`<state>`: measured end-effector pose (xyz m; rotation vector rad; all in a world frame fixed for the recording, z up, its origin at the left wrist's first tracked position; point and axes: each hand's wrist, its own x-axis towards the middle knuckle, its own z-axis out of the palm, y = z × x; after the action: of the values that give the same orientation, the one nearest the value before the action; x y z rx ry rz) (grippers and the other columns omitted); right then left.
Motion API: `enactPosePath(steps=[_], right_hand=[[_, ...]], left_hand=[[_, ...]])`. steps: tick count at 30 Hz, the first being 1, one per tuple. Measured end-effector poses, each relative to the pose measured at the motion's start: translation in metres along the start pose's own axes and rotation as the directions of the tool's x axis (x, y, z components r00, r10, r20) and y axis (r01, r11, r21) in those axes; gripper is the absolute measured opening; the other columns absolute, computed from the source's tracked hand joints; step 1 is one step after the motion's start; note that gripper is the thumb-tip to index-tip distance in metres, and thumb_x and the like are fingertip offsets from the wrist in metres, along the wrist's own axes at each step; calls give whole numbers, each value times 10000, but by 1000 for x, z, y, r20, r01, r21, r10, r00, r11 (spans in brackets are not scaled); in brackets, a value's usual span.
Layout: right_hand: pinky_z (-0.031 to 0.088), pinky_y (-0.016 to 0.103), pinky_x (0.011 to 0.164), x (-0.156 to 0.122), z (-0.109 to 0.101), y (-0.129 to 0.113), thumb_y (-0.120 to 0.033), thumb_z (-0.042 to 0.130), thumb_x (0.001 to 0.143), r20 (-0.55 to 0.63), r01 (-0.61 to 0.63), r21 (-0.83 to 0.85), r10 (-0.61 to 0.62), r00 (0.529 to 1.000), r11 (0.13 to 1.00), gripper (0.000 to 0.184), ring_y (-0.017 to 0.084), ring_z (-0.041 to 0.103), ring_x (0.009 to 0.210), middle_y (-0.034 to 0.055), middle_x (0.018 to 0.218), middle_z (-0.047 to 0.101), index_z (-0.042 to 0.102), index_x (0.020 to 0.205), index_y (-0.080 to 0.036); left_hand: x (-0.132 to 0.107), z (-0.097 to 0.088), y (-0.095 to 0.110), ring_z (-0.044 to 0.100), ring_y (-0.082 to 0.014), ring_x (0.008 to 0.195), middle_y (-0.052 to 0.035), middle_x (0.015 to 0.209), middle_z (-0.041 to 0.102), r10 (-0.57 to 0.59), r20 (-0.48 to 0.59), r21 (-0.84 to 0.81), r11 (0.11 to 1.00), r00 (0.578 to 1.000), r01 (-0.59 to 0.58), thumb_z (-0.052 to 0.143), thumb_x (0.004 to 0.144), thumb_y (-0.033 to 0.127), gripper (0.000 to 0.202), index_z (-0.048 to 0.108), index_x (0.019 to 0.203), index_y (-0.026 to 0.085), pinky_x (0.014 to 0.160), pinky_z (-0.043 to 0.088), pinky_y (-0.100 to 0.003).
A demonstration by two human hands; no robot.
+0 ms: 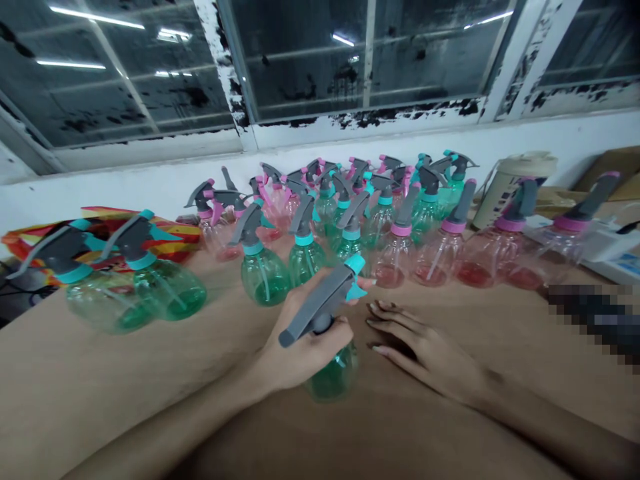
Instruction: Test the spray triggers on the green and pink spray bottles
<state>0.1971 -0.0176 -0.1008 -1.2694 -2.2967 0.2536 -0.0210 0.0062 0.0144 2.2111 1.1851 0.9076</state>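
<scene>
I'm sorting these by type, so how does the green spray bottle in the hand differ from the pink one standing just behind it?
The green bottle has a green-tinted body and teal collar; the pink bottle has a pink-tinted body and pink collar. The green bottle is gripped at its neck by the left hand; the pink bottle stands free on the table. Both are see-through with grey trigger heads.

Glossy clear plastic spray bottle point(333, 373); matt tabletop point(125, 387)
</scene>
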Motion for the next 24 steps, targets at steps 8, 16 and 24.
enactPosePath(steps=[8,16,24], right_hand=[[331,460,1084,-6,1,13,-398,470,904,50,1,27,-2,999,1000,441,226,363,1319,32,1406,457,472,1323,-260],[311,435,1102,-6,-5,9,-402,439,920,90,-13,5,13,996,1000,445,204,338,1332,27,1431,419,460,1330,-232],[303,430,1106,-8,-1,14,-396,467,909,78,0,16,-1,997,1000,467,206,331,1335,18,1443,400,436,1351,-250]], left_hand=[[-1,-4,-1,510,-159,512,34,616,557,17,77,-133,991,997,-6,453,652,218,194,562,803,271,534,499,-298],[2,-7,1,555,-175,645,17,762,603,45,54,-192,981,998,-34,458,646,204,217,579,811,276,675,516,-320],[-4,-3,-1,369,-133,463,60,538,388,-48,45,-180,982,998,55,479,691,243,213,554,890,261,436,375,-255]])
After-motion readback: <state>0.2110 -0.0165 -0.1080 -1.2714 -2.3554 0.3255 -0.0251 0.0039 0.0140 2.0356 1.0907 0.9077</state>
